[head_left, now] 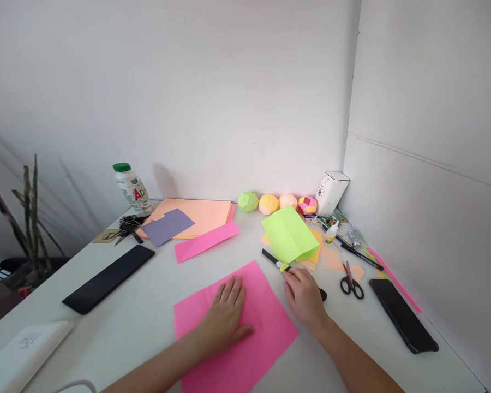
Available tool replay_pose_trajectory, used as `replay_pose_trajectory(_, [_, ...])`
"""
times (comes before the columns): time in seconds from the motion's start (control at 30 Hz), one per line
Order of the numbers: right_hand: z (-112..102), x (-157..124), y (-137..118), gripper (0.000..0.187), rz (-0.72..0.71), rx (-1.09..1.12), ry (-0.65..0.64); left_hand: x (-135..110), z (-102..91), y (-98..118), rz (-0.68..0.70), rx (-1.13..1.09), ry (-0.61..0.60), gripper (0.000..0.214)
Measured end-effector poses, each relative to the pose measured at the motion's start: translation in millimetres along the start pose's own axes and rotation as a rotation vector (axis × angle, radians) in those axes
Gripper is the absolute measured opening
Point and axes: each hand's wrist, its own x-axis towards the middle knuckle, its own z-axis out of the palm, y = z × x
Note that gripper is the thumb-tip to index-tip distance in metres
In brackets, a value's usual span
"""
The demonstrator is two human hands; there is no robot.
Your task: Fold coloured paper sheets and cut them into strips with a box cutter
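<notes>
My left hand (pixel 225 314) lies flat, fingers stretched, on a pink sheet of paper (pixel 265 322) at the front of the table. A crease runs along the sheet's far left part. To the right of the sheet, my right hand (pixel 305 297) is closed over a black and yellow utility knife (pixel 284 267). The knife's black front end points away to the left, and its rear end shows beyond my hand; the middle is hidden under my fingers. Just behind the knife is a creased green sheet (pixel 290 234), resting on orange paper pieces. A pink paper strip (pixel 207 242) lies farther back.
Scissors (pixel 352 284), a black phone (pixel 403 316), a pen (pixel 362 256) and a glue bottle (pixel 331 232) lie right. Several paper balls (pixel 269 204) line the wall beside a white box (pixel 331 192). Left are a black slab (pixel 108 278), keys (pixel 129 225) and a white bottle (pixel 133 188).
</notes>
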Motion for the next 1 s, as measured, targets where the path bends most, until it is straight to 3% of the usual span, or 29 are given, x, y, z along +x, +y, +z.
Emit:
replay_pose_trajectory(0.13, [4, -11, -16, 0.033, 0.062, 0.174, -0.072, 7, 37.6, -11, -0.001, -0.012, 0.296, 0.087])
replay_pose_trajectory(0.2, [6, -14, -17, 0.035, 0.134, 0.248, -0.106, 9, 49.6, -15, 0.016, -0.035, 0.39, 0.092])
replay_pose_trajectory(0.3, [6, -11, -11, 0.037, 0.259, 0.361, -0.148, 11, 55.3, -17, 0.032, -0.077, 0.445, 0.097])
replay_pose_trajectory(0.5, [-3, -2, -8, 0.046, 0.419, 0.677, -0.247, 11, 45.3, -11, 0.046, -0.179, 0.44, 0.102])
replay_pose_trajectory(0.7, [-22, -3, -23, 0.047, 0.316, 0.937, -0.317, 8, 36.7, -9, 0.012, -0.424, 0.484, 0.078])
replay_pose_trajectory(0.87, [-23, -9, -24, 0.052, 0.109, 1.184, -0.461, 5, 17.7, -5, -0.238, -0.882, 0.486, 0.057])
replay_pose_trajectory(1.0, [-17, -15, -36, 0.05, -0.022, 1.034, -0.509, 6, 10.0, -9, -0.377, -1.094, 0.488, 0.055])
